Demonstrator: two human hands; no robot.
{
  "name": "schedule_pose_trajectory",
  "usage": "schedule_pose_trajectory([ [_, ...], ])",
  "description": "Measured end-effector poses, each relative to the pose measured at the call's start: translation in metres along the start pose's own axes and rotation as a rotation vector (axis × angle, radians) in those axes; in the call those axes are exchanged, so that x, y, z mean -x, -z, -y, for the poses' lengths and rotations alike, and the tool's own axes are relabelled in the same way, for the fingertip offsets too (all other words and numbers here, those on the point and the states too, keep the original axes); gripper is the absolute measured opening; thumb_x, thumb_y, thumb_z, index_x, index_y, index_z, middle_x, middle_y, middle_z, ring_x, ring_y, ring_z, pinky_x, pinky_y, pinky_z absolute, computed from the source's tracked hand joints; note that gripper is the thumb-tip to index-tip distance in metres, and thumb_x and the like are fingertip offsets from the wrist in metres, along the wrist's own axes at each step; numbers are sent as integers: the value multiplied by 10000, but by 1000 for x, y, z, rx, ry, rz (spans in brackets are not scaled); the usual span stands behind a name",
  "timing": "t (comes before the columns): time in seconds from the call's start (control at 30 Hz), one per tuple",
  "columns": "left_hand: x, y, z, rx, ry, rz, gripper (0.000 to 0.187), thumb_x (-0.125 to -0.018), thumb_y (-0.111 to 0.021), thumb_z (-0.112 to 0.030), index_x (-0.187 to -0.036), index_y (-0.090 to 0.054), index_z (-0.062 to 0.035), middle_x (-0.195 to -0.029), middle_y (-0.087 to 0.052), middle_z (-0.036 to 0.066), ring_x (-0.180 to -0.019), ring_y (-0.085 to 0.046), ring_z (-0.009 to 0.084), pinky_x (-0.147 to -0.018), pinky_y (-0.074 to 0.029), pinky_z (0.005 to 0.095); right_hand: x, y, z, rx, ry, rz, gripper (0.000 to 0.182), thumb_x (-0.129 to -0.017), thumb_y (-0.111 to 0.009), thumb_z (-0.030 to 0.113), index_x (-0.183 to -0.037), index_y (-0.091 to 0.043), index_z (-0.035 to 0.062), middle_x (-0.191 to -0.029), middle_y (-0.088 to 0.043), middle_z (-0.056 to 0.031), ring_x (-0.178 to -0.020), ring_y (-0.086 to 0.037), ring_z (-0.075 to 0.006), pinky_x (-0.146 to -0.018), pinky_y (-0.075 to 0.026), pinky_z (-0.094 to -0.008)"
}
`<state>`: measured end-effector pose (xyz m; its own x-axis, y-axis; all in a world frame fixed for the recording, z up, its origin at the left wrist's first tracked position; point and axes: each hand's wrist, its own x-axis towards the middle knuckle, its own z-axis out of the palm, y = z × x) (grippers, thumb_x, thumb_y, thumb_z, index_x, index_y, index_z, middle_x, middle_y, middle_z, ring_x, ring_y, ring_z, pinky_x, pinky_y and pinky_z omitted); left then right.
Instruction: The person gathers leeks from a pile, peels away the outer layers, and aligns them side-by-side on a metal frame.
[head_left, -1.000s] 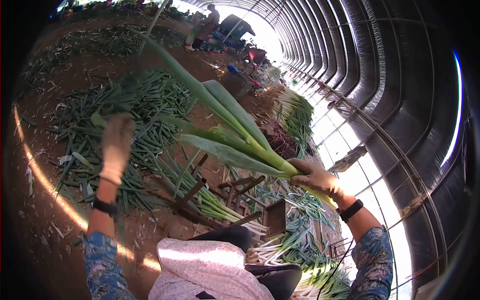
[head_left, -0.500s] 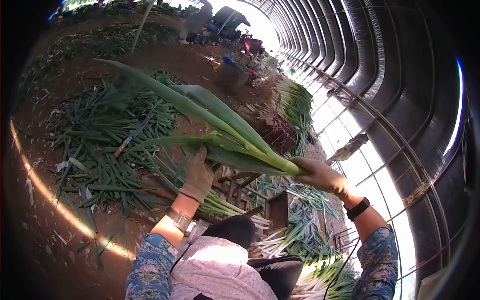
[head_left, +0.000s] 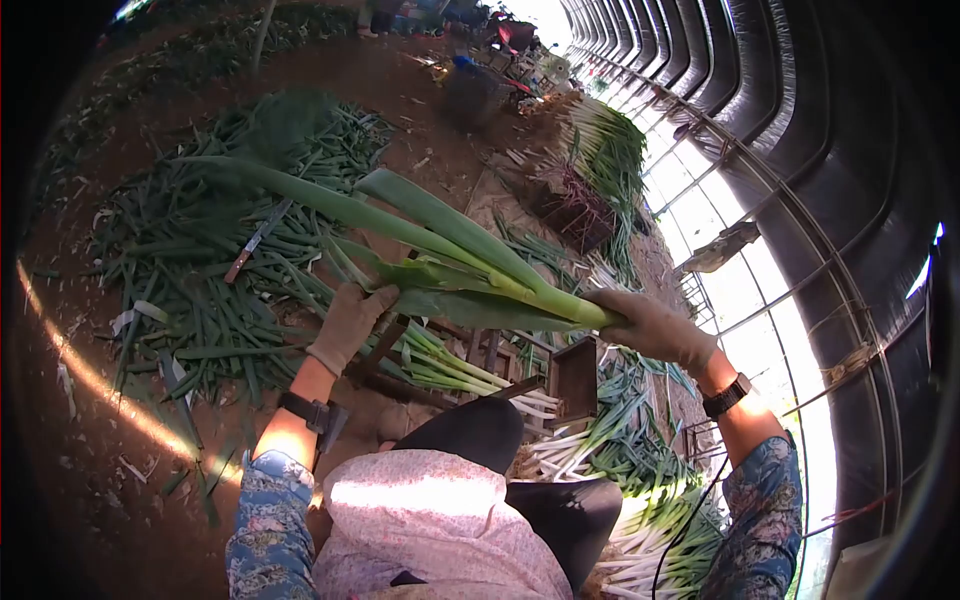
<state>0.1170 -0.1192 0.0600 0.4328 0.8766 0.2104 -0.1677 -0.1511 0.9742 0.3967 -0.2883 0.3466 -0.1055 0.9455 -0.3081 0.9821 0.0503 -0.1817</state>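
A thick green onion (head_left: pixel 440 245) lies slantwise in front of me, its broad leaves pointing up and left. My right hand (head_left: pixel 650 325), in a tan glove, is closed around its pale stalk end. My left hand (head_left: pixel 350 318), also gloved, pinches a torn lower leaf (head_left: pixel 375 265) of the same onion; part of that grip is hidden. Beyond my left hand a heap of cut green leaves (head_left: pixel 220 215) covers the ground. A knife (head_left: pixel 255 243) with a brown handle rests on the heap.
Trimmed green onions (head_left: pixel 455 370) lie by a wooden frame (head_left: pixel 575 380) at my knees. More onions (head_left: pixel 640 530) are piled to my right. A large bundle (head_left: pixel 605 145) with reddish roots stands farther back. The plastic tunnel wall (head_left: pixel 800 200) curves along the right.
My left hand has moved left and slightly up, drawing the torn leaf away from the stalk. My right hand still holds the stalk, a little farther right. The view has tilted down.
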Motion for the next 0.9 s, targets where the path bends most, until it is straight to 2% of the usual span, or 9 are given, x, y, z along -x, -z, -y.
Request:
schedule_pose_trajectory([
  [0.1, -6, -22, 8, 73, 5, -355, 202, -968, -608, -244, -907, -606, -52, -660, -491, -33, -573, -479, 78, -517, -387, 261, -11, -7, 7, -33, -4, 11, 466, -903, -630, 143, -1342, -505, 47, -1118, -657, -176, -1050, -639, -294, -923, -489, -383],
  [0.2, -31, -19, 39, 940, 325, -553, 214, -980, -584, -246, -846, -566, -81, -642, -461, -31, -569, -457, 89, -529, -397, 273, -29, -18, 4, -70, 12, -28, 491, -918, -631, 137, -1374, -487, 25, -1139, -650, -165, -1057, -627, -242, -933, -490, -355],
  [0.27, -50, 48, 146, 1401, 128, -253, 195, -933, -647, -280, -869, -622, -97, -735, -647, 66, -617, -567, 162, -542, -451, 309, -29, -22, -1, -74, 14, -81, 454, -912, -634, 153, -1335, -497, 55, -1108, -657, -174, -1036, -639, -289, -917, -488, -389],
  [0.3, -52, 83, 175, 558, -12, -485, 187, -944, -632, -280, -873, -621, -108, -742, -649, 44, -633, -587, 164, -548, -466, 298, -30, -21, -5, -74, 21, -106, 436, -910, -635, 160, -1315, -503, 71, -1092, -660, -178, -1026, -644, -312, -909, -487, -406],
  [0.4, -10, 146, 122, 1044, 170, -358, 173, -961, -584, -266, -1025, -620, -109, -897, -675, 56, -790, -666, 218, -662, -547, 351, -32, -15, -22, -48, 68, -173, 444, -901, -646, 139, -1321, -524, 62, -1104, -669, -170, -1032, -652, -294, -911, -497, -399],
  [0.47, 23, 156, 97, 832, 267, -421, 463, -984, -542, -385, -1351, -491, -109, -1152, -621, 127, -914, -644, 227, -727, -531, 375, -39, -3, -28, -64, 88, -196, 468, -901, -649, 115, -1345, -512, 58, -1122, -666, -160, -1042, -647, -264, -924, -497, -381],
  [0.53, 34, 191, 128, 389, 538, -507, 519, -947, -575, -413, -1351, -509, -95, -1113, -625, 118, -930, -635, 236, -782, -507, 364, -47, 5, -34, -88, 64, -191, 526, -909, -652, 92, -1401, -471, 56, -1165, -650, -145, -1066, -628, -219, -960, -487, -355],
  [0.7, 52, 178, 111, -692, 309, -121, 386, -922, -586, -311, -1145, -626, 1, -1006, -637, 103, -949, -614, 185, -855, -485, 342, -84, 28, -53, -9, 229, -422, 464, -899, -658, 92, -1339, -512, 52, -1138, -660, -154, -1046, -643, -263, -918, -498, -372],
  [0.9, -16, -35, -72, -74, 180, 360, 258, -924, -616, -126, -1129, -613, 30, -985, -657, 73, -914, -608, 130, -820, -489, 270, -154, 27, -92, 206, 434, -718, 423, -883, -666, 141, -1277, -524, 88, -1013, -644, -177, -929, -646, -382, -828, -524, -449],
])
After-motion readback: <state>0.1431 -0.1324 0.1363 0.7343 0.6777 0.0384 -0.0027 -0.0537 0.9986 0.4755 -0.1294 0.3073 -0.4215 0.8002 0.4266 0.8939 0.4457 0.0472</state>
